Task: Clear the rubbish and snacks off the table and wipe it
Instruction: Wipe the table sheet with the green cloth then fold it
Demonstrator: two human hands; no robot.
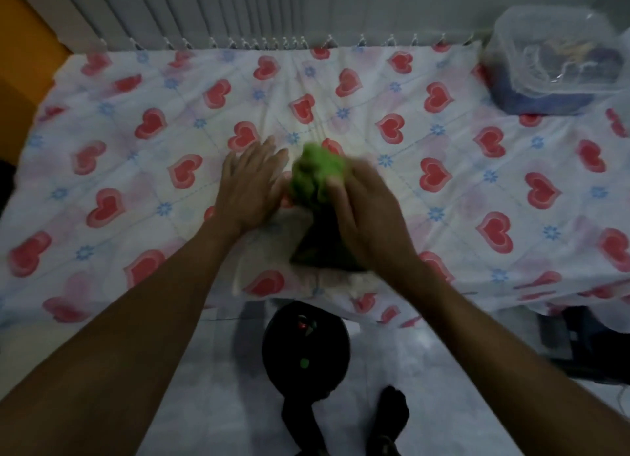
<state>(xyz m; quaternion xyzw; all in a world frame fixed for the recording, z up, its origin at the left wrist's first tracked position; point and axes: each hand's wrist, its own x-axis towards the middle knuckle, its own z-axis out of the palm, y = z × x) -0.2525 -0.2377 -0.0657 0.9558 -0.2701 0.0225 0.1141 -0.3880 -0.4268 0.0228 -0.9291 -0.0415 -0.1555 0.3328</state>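
Note:
A table covered with a white cloth printed with red hearts (443, 169) fills the view. At its middle a crumpled green cloth (315, 174) rests on the tablecloth, with my right hand (368, 217) shut on its right side. My left hand (250, 186) lies flat beside it on the left, fingers spread, pressing the tablecloth. Under my right hand, near the front edge, the tablecloth is folded back and a dark patch (320, 247) shows. The green cloth is blurred.
A clear plastic lidded container (559, 56) stands on the table's far right corner. A black round bin (305, 350) with small bits of rubbish inside sits on the pale floor just below the front edge. A ribbed white wall runs behind the table.

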